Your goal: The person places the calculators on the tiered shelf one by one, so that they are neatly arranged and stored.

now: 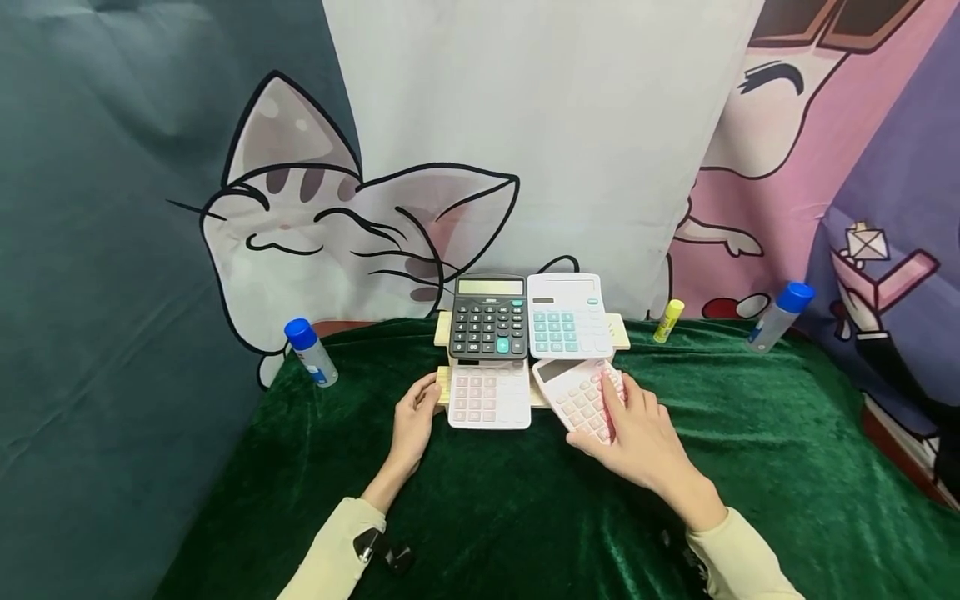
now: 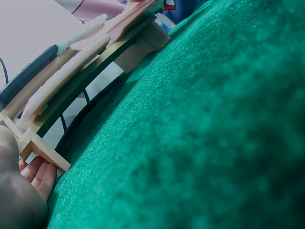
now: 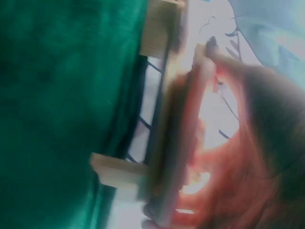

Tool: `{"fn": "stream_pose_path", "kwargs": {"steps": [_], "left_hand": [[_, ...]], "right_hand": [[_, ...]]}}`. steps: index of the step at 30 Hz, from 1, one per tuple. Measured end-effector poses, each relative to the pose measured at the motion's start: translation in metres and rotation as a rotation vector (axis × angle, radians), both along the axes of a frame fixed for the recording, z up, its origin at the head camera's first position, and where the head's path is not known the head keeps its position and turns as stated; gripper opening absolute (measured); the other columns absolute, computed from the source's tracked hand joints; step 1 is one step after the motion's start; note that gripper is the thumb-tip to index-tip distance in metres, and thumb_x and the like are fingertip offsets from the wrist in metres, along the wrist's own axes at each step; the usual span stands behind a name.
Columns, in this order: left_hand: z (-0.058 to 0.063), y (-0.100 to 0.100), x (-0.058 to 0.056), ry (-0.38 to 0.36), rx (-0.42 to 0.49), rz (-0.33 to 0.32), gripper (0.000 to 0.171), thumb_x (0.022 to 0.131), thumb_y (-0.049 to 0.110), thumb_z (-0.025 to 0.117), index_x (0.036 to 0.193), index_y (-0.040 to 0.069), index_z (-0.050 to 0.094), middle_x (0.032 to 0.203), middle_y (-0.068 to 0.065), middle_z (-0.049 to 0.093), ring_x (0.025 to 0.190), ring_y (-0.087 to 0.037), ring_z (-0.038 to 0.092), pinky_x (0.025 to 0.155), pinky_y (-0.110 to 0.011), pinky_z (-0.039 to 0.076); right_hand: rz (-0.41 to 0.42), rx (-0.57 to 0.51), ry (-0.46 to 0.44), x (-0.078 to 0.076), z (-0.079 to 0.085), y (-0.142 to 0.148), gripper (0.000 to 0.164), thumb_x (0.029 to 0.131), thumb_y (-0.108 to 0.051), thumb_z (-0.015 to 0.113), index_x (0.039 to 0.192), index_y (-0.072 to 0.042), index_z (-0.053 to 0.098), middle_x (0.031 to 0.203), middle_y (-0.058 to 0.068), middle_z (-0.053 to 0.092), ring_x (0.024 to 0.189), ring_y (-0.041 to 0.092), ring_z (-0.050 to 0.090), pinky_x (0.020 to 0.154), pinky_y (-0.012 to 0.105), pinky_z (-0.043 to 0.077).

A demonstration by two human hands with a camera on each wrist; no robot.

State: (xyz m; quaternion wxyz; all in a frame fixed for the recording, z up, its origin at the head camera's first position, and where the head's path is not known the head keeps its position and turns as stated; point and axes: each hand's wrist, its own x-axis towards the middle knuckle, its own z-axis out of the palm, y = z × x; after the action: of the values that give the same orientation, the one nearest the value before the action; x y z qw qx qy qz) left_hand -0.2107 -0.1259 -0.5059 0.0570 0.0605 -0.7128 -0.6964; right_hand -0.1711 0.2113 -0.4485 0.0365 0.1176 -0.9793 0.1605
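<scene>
A two-tier wooden stand (image 1: 443, 385) holds several calculators. My right hand (image 1: 651, 437) grips a pink calculator (image 1: 573, 398), which sits turned askew at the lower right of the stand. The right wrist view shows that calculator (image 3: 190, 112) edge-on and blurred. At the stand's lower left end is my left hand (image 1: 412, 421), holding the wood; in the left wrist view its fingers (image 2: 44, 177) curl by the wooden foot (image 2: 50, 152). A white calculator with pink keys (image 1: 491, 396) lies on the lower tier. Above are a black calculator (image 1: 489, 321) and a white one with blue keys (image 1: 570, 321).
A blue-capped clear bottle (image 1: 313, 354) stands on the left, another blue-capped bottle (image 1: 780, 318) at the far right. Near the stand's right side is a yellow glue stick (image 1: 668, 322). Green velvet cloth (image 1: 487, 517) covers the table; a printed cartoon curtain (image 1: 600, 150) hangs behind.
</scene>
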Motion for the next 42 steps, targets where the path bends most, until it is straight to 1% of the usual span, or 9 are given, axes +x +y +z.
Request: {"fn": "stream_pose_path", "kwargs": {"steps": [3, 6, 10, 13, 18, 25, 28, 33, 42], "left_hand": [[0.012, 0.000, 0.006, -0.004, -0.004, -0.010, 0.040, 0.106, 0.018, 0.050, 0.142, 0.000, 0.051, 0.136, -0.020, 0.059, 0.115, -0.023, 0.061, 0.095, -0.035, 0.056], [0.022, 0.001, 0.011, -0.010, -0.013, -0.017, 0.040, 0.106, 0.017, 0.049, 0.142, -0.001, 0.050, 0.136, -0.020, 0.059, 0.116, -0.024, 0.061, 0.095, -0.032, 0.056], [0.026, 0.003, 0.014, -0.023, -0.023, -0.023, 0.041, 0.106, 0.018, 0.049, 0.143, 0.000, 0.050, 0.136, -0.019, 0.059, 0.116, -0.024, 0.061, 0.095, -0.031, 0.056], [0.026, 0.003, 0.015, -0.016, -0.014, -0.017, 0.040, 0.106, 0.019, 0.049, 0.142, 0.000, 0.051, 0.136, -0.020, 0.059, 0.115, -0.024, 0.061, 0.095, -0.033, 0.056], [0.024, 0.002, 0.014, -0.005, 0.008, -0.008, 0.039, 0.105, 0.018, 0.050, 0.140, 0.000, 0.052, 0.134, -0.020, 0.060, 0.112, -0.022, 0.062, 0.096, -0.036, 0.056], [0.025, 0.003, 0.014, -0.007, 0.005, -0.020, 0.040, 0.106, 0.018, 0.049, 0.141, 0.000, 0.051, 0.136, -0.020, 0.059, 0.115, -0.022, 0.061, 0.098, -0.037, 0.055], [0.025, 0.003, 0.013, -0.008, -0.006, -0.020, 0.040, 0.106, 0.018, 0.049, 0.141, 0.000, 0.051, 0.135, -0.020, 0.060, 0.115, -0.023, 0.061, 0.098, -0.039, 0.055], [0.026, 0.003, 0.013, -0.011, -0.016, -0.017, 0.040, 0.106, 0.018, 0.049, 0.142, 0.000, 0.051, 0.135, -0.020, 0.060, 0.115, -0.025, 0.061, 0.099, -0.042, 0.054], [0.028, 0.004, 0.015, -0.009, 0.003, -0.021, 0.039, 0.106, 0.017, 0.049, 0.141, -0.001, 0.051, 0.136, -0.021, 0.059, 0.118, -0.026, 0.061, 0.100, -0.039, 0.054]], "right_hand": [[0.054, 0.026, -0.024, 0.003, 0.008, 0.004, 0.120, 0.074, -0.086, 0.058, 0.157, -0.006, 0.027, 0.159, 0.025, 0.024, 0.127, 0.044, 0.039, 0.104, 0.061, 0.037], [0.120, 0.034, -0.032, 0.005, 0.015, 0.010, 0.118, 0.074, -0.075, 0.070, 0.156, -0.002, 0.028, 0.160, 0.024, 0.023, 0.125, 0.043, 0.042, 0.102, 0.059, 0.041], [0.192, 0.046, -0.001, 0.005, 0.021, 0.017, 0.103, 0.076, -0.051, 0.081, 0.152, 0.002, 0.035, 0.156, 0.027, 0.030, 0.122, 0.043, 0.048, 0.099, 0.059, 0.044], [0.212, 0.051, 0.019, 0.003, 0.022, 0.020, 0.095, 0.078, -0.042, 0.083, 0.150, 0.001, 0.040, 0.152, 0.028, 0.036, 0.119, 0.043, 0.051, 0.098, 0.060, 0.045], [0.191, 0.058, 0.054, 0.001, 0.021, 0.016, 0.090, 0.076, -0.045, 0.085, 0.147, -0.005, 0.047, 0.143, 0.025, 0.047, 0.113, 0.040, 0.054, 0.094, 0.060, 0.047], [0.179, 0.054, 0.143, 0.000, 0.016, 0.008, 0.077, 0.074, -0.048, 0.086, 0.135, -0.012, 0.057, 0.122, 0.015, 0.056, 0.094, 0.026, 0.053, 0.079, 0.046, 0.047], [0.175, 0.050, 0.159, -0.001, 0.014, 0.008, 0.077, 0.073, -0.050, 0.085, 0.135, -0.013, 0.057, 0.125, 0.015, 0.055, 0.101, 0.030, 0.051, 0.083, 0.049, 0.045], [0.157, 0.029, 0.186, -0.007, 0.008, 0.012, 0.098, 0.070, -0.060, 0.082, 0.145, -0.007, 0.046, 0.137, 0.020, 0.049, 0.126, 0.039, 0.043, 0.101, 0.061, 0.037], [0.144, -0.036, 0.095, -0.010, 0.000, 0.017, 0.106, 0.075, -0.066, 0.077, 0.150, -0.004, 0.036, 0.137, 0.020, 0.054, 0.125, 0.037, 0.048, 0.100, 0.061, 0.040]]}}
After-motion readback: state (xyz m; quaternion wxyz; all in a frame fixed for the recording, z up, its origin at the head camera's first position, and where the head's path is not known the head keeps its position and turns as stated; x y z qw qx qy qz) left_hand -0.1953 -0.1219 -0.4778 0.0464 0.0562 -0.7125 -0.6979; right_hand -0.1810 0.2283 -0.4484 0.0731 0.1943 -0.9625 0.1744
